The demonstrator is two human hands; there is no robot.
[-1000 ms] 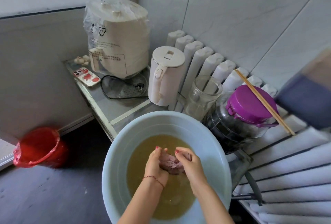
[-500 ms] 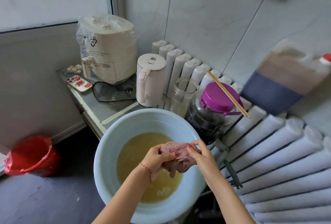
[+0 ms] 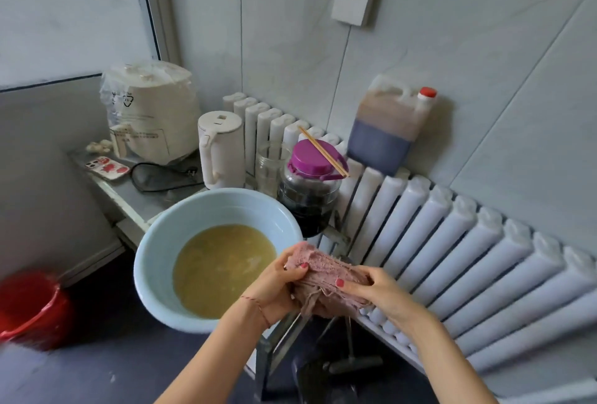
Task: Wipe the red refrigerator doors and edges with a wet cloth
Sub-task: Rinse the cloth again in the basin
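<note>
Behind the pale blue basin [image 3: 151, 261] of yellowish water stand one white kettle [image 3: 222, 149], one clear glass jar [image 3: 270, 163] and one dark jar with a purple lid [image 3: 315, 158], a pair of chopsticks [image 3: 323, 151] lying across that lid; one bagged white cooker [image 3: 151, 109] sits further back, one red bucket [image 3: 30, 306] left of the basin. The pink cloth [image 3: 326, 269] (bunched, frayed, threads hanging) is held just right of the basin's rim, off the water. The left hand [image 3: 274, 287] and right hand [image 3: 378, 290] each curl their fingers round one end of it.

White radiator [image 3: 452, 242] under tiled wall [image 3: 452, 32]
</note>
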